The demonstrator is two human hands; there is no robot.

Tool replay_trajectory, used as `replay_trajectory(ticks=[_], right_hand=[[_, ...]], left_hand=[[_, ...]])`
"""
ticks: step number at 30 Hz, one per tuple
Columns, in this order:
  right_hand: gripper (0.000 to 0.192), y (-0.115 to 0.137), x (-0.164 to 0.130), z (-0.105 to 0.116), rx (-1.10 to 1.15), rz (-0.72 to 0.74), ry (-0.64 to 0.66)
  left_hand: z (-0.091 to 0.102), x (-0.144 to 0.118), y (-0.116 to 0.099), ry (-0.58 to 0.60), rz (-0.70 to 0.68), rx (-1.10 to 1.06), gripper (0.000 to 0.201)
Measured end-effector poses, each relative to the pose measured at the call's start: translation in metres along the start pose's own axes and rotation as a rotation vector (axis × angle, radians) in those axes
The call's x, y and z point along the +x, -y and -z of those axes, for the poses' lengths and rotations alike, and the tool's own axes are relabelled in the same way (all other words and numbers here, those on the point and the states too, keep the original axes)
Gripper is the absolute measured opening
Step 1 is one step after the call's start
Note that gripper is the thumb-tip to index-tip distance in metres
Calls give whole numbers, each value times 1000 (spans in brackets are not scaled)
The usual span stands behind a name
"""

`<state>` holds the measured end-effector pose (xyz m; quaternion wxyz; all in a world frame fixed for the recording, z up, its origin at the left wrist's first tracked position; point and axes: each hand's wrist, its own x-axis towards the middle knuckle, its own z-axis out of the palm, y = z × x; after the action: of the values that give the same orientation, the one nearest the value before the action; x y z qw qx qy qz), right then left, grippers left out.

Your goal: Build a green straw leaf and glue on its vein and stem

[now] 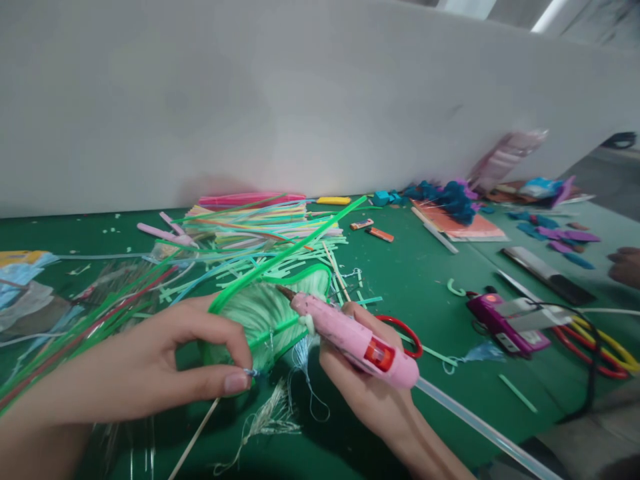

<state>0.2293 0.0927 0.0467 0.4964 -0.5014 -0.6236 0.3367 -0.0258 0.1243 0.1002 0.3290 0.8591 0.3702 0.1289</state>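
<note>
Glue gun [350, 337] gripped in right hand [363, 380], nozzle touching green fan [265, 313]; left hand [165, 360] pinches fan's base. Red scissors [407, 330] just beside, on green table [425, 267].

Soft, even light falls from overhead, where a bright strip lamp [547, 15] glows at the top right, so the green surface [425, 280] in front of me looks evenly lit with only faint, diffuse shadows under my left hand [165, 363] and right hand [367, 380]. The white wall [280, 100] shows a mild bright patch low at its middle. The view bows at the edges, and the packet [505, 159] at far right is smeared by motion blur.
</note>
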Motion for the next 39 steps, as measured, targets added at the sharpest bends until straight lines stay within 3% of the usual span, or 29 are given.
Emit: replay_trajectory(ticks=[22, 27, 39], right_hand=[[31, 3, 0, -3, 26, -62, 11], [32, 0, -1, 2, 11, -101, 18], [31, 2, 1, -2, 21, -67, 11]], left_hand=[[-2, -5, 4, -11, 27, 22, 5], [0, -3, 2, 51, 69, -1, 8], [0, -2, 0, 44, 62, -11, 6]])
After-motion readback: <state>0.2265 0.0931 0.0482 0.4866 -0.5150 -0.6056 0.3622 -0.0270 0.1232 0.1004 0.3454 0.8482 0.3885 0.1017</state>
